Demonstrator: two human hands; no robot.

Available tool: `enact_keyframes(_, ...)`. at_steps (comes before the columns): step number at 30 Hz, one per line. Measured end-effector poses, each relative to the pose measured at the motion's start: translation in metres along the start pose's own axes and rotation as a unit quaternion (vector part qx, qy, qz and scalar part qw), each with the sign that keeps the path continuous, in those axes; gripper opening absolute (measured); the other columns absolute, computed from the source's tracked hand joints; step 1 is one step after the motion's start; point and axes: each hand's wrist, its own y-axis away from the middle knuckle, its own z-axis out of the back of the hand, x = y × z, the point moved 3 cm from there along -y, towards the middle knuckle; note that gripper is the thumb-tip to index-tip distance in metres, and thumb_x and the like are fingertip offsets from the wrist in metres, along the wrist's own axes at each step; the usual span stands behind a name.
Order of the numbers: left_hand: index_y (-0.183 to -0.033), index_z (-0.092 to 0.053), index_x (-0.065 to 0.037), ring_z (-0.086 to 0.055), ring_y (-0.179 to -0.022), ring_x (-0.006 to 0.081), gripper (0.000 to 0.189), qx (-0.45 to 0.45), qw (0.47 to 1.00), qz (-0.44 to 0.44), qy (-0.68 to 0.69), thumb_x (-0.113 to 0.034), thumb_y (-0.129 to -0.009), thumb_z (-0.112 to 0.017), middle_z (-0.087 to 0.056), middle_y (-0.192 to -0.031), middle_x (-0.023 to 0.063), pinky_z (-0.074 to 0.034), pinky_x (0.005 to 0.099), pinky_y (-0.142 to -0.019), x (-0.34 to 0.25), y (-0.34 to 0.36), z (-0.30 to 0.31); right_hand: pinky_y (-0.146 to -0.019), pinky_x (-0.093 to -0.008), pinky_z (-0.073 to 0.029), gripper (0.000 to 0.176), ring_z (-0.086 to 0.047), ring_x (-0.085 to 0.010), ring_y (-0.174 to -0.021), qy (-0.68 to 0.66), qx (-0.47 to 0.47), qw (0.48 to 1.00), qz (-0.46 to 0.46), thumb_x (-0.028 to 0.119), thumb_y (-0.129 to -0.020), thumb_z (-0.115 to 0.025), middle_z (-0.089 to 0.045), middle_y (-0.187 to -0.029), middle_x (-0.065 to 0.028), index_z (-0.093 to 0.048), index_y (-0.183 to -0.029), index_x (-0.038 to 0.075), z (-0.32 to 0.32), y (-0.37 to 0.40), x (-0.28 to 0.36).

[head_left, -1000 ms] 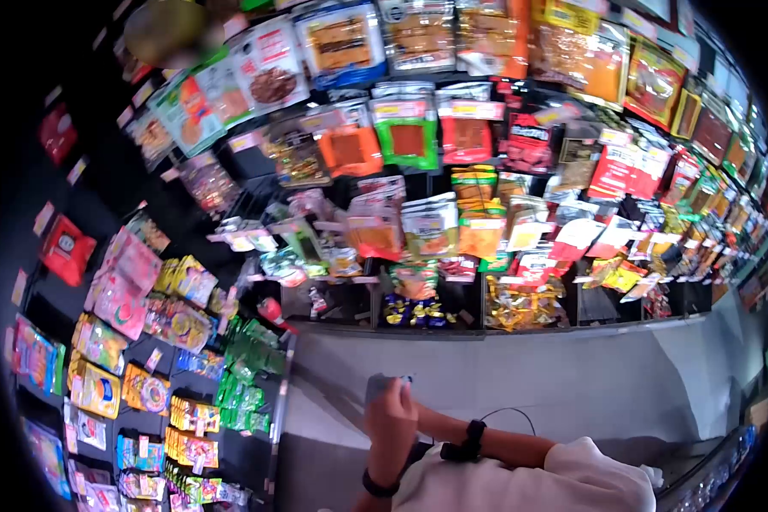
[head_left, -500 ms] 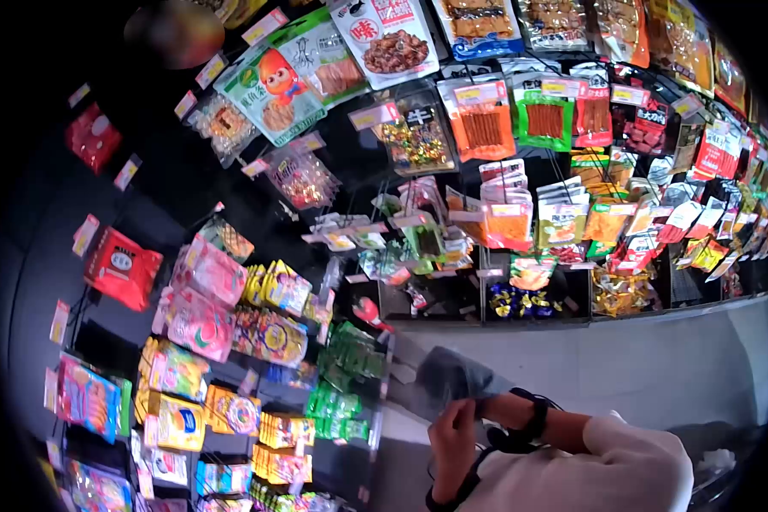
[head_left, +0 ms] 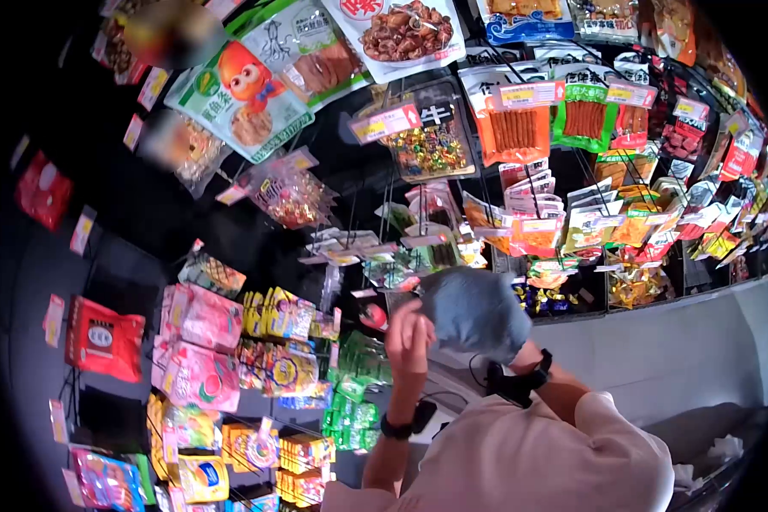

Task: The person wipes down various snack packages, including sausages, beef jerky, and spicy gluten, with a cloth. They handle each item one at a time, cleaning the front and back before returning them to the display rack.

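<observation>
A grey-blue plastic bag (head_left: 476, 311) bulges in front of me, raised toward the lower edge of the snack racks. It hides my right hand; only that wrist, with a black band (head_left: 535, 371), shows below it. The bag hangs at the end of that arm. Close beside the bag's left edge is my left hand (head_left: 410, 337), its fingers pointing up, partly bent and a little apart. A dark watch (head_left: 410, 420) is on the left wrist, and a thin black cable runs between the forearms.
Pink snack bags (head_left: 200, 375), a red packet (head_left: 104, 338) and green wrapped sweets (head_left: 350, 414) hang or lie on the left. Ahead hang an orange sausage pack (head_left: 514, 128) and a green one (head_left: 584, 119). Below the racks is a pale grey surface (head_left: 657, 358).
The bag has risen toward the racks and now looks fuller and paler. My hands, together before, have spread apart, the left going up and left. The view has shifted.
</observation>
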Motion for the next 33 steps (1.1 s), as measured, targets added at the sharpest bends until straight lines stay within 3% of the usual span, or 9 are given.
enact_keyframes(8, -0.117, -0.050, -0.004, -0.053, -0.085, 0.0079, 0.029, 0.116, 0.991, -0.057, -0.028, -0.018, -0.092, -0.057, -0.057, -0.094, 0.0013, -0.043, 0.0210, -0.071, 0.052, -0.201, 0.022, -0.080, -0.0367, -0.040, 0.033, -0.052, -0.0238, -0.097, 0.127, -0.050, 0.970, -0.199, 0.023, -0.075, -0.059, -0.055, -0.101, -0.0087, -0.055, -0.104, 0.008, -0.005, 0.002, -0.082)
enact_keyframes(15, -0.132, -0.031, 0.003, -0.050, -0.107, 0.0274, 0.074, 0.088, 0.991, -0.050, -0.085, -0.031, -0.081, -0.072, -0.044, -0.124, 0.0221, -0.042, 0.0346, -0.090, 0.097, -0.348, -0.003, -0.087, -0.0356, -0.039, 0.040, -0.051, -0.0239, -0.104, 0.125, -0.138, 0.932, -0.311, 0.022, -0.078, -0.059, -0.053, -0.110, -0.0095, -0.052, -0.114, 0.007, -0.002, 0.013, -0.093)
enact_keyframes(19, -0.119, -0.043, 0.000, -0.049, -0.105, 0.0155, 0.044, 0.197, 0.978, -0.040, 0.062, -0.015, -0.086, -0.067, -0.050, -0.114, 0.0118, -0.042, 0.0295, -0.087, 0.108, -0.367, -0.020, -0.092, -0.0350, -0.038, 0.043, -0.050, -0.0239, -0.108, 0.149, -0.174, 0.893, -0.388, 0.022, -0.080, -0.060, -0.053, -0.116, -0.0101, -0.050, -0.119, 0.006, 0.011, 0.046, -0.072)
enact_keyframes(22, -0.122, -0.043, -0.005, -0.051, -0.105, 0.0133, 0.049, 0.205, 0.976, -0.017, 0.071, -0.025, -0.085, -0.068, -0.055, -0.113, 0.0063, -0.038, 0.0247, -0.088, 0.122, -0.373, -0.026, -0.095, -0.0346, -0.037, 0.046, -0.050, -0.0239, -0.111, 0.177, -0.191, 0.857, -0.445, 0.022, -0.081, -0.060, -0.052, -0.120, -0.0104, -0.049, -0.123, 0.006, 0.018, 0.076, -0.055)
enact_keyframes(24, -0.120, -0.044, -0.010, -0.048, -0.111, 0.0174, 0.047, 0.234, 0.971, 0.033, 0.038, -0.035, -0.086, -0.065, -0.052, -0.119, 0.0084, -0.031, 0.0398, -0.096, 0.128, -0.376, -0.033, -0.097, -0.0343, -0.037, 0.048, -0.049, -0.0239, -0.114, 0.202, -0.193, 0.836, -0.471, 0.022, -0.082, -0.060, -0.052, -0.123, -0.0107, -0.048, -0.125, 0.006, 0.019, 0.089, -0.047)
enact_keyframes(28, -0.120, -0.041, -0.010, -0.047, -0.112, 0.0192, 0.048, 0.235, 0.971, -0.025, 0.026, -0.031, -0.086, -0.067, -0.050, -0.120, 0.0079, -0.031, 0.0420, -0.097, 0.148, -0.389, -0.046, -0.100, -0.0338, -0.036, 0.051, -0.049, -0.0240, -0.117, 0.248, -0.173, 0.818, -0.489, 0.022, -0.083, -0.061, -0.051, -0.127, -0.0111, -0.046, -0.129, 0.005, 0.011, 0.106, -0.048)
enact_keyframes(30, -0.122, -0.037, -0.011, -0.046, -0.113, 0.0172, 0.049, 0.211, 0.968, -0.124, 0.062, -0.026, -0.086, -0.067, -0.047, -0.120, 0.0038, -0.029, 0.0470, -0.099, 0.140, -0.390, -0.051, -0.102, -0.0348, -0.033, 0.048, -0.046, -0.0224, -0.118, -0.123, -0.414, 0.772, -0.466, 0.019, -0.082, -0.061, -0.050, -0.128, -0.0103, -0.048, -0.126, 0.007, -0.005, 0.122, -0.064)
enact_keyframes(31, -0.122, -0.038, -0.012, -0.045, -0.114, 0.0167, 0.049, 0.226, 0.970, -0.063, 0.070, -0.026, -0.086, -0.067, -0.046, -0.122, 0.0026, -0.029, 0.0479, -0.099, 0.131, -0.386, -0.051, -0.107, -0.0336, -0.028, 0.050, -0.041, -0.0235, -0.124, 0.059, -0.204, 0.836, -0.506, 0.018, -0.084, -0.059, -0.044, -0.135, -0.0099, -0.043, -0.131, 0.008, 0.014, 0.105, -0.054)
enact_keyframes(33, -0.123, -0.038, -0.014, -0.045, -0.115, 0.0178, 0.050, 0.238, 0.968, 0.037, 0.069, -0.027, -0.085, -0.068, -0.047, -0.125, 0.0013, -0.027, 0.0490, -0.100, 0.125, -0.382, -0.049, -0.106, -0.0336, -0.029, 0.049, -0.042, -0.0235, -0.123, 0.093, -0.219, 0.833, -0.499, 0.016, -0.084, -0.059, -0.046, -0.133, -0.0090, -0.045, -0.130, 0.007, 0.004, 0.125, -0.062)
